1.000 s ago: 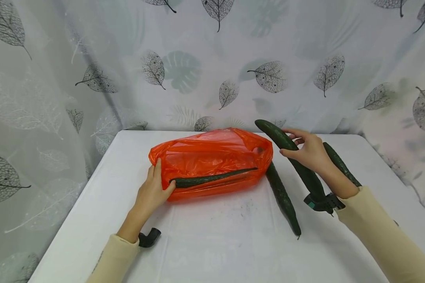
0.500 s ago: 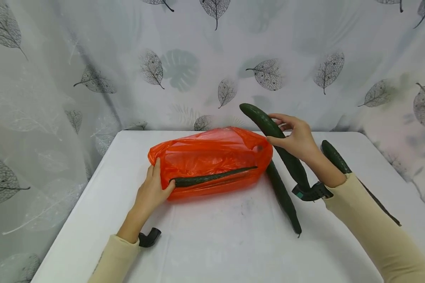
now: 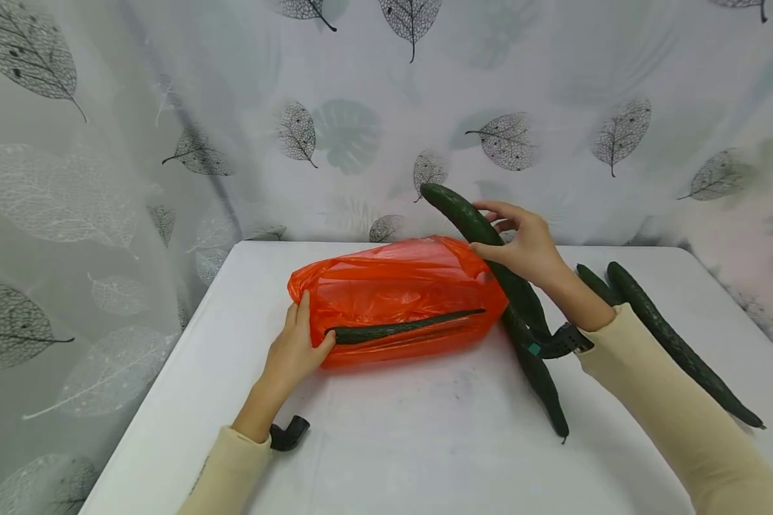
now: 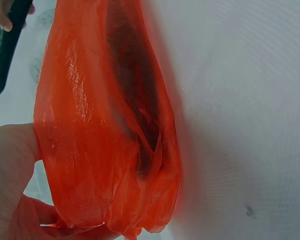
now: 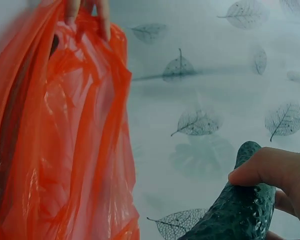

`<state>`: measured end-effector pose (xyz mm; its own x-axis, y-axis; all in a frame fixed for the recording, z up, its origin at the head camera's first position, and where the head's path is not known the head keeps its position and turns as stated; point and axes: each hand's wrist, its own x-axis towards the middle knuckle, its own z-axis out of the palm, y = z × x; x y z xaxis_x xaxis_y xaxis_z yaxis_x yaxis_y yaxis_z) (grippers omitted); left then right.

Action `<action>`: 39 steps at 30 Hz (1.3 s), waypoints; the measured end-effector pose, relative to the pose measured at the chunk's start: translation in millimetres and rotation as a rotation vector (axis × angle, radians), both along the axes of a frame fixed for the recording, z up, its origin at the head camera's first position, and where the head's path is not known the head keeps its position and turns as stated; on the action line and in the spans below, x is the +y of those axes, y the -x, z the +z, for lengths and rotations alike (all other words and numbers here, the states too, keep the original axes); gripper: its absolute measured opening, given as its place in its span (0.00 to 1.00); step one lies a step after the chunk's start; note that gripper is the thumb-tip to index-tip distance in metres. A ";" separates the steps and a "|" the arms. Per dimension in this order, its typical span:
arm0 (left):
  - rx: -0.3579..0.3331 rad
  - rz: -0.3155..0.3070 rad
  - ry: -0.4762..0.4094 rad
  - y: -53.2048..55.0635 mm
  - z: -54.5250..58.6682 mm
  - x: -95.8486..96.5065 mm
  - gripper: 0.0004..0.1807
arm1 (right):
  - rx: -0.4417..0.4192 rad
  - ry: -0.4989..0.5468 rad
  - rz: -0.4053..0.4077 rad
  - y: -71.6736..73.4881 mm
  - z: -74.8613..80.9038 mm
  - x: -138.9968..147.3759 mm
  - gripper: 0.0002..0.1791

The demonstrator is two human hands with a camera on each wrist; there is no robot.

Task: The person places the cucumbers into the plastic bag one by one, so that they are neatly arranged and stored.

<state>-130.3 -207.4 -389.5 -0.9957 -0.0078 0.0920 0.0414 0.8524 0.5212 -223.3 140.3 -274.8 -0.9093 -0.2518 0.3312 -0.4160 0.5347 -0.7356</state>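
On the white table lies a red plastic bag (image 3: 399, 282), with a cucumber (image 3: 386, 331) showing through its front side. My left hand (image 3: 296, 350) holds the bag's left end; in the left wrist view the thumb is at the bag's side and the fingers are at its lower edge. Between thumb and fingers, my right hand (image 3: 522, 239) grips a long dark-green cucumber (image 5: 240, 205). That cucumber is raised and slanted, its upper end above the bag's right back corner. Below it, another cucumber (image 3: 542, 386) lies by the bag's right end, partly covered.
Right of my right forearm lie two more cucumbers, a long one (image 3: 676, 343) and one (image 3: 594, 283) mostly hidden by the sleeve. A leaf-patterned curtain (image 3: 348, 136) hangs behind and beside the table (image 3: 386, 443). Both wrists wear black straps.
My right hand has moved left and up with its cucumber, nearer the bag. The left hand has kept its hold on the bag. The head view has shifted slightly.
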 end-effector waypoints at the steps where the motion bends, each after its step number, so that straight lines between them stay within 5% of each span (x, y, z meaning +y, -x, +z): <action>1: 0.004 0.003 0.001 0.0 0.5 -0.3 0.48 | 0.010 0.008 0.009 1.7 0.6 -3.0 0.32; 18: 0.058 0.001 0.024 0.6 3.2 -3.3 0.47 | 0.113 0.127 0.098 12.4 11.1 -42.8 0.32; 25: 0.032 0.006 0.019 1.3 2.4 -1.1 0.48 | 0.146 0.217 0.161 14.0 7.6 -54.5 0.32; 39: 0.010 0.011 0.009 2.9 -3.3 -1.4 0.48 | 0.170 0.233 0.210 21.5 8.9 -78.3 0.31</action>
<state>-133.2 -208.8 -392.7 -0.9946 -0.0182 0.1020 0.0370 0.8576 0.5131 -244.8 61.9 -265.8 -0.7727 -0.3269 0.5442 -0.6260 0.2503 -0.7385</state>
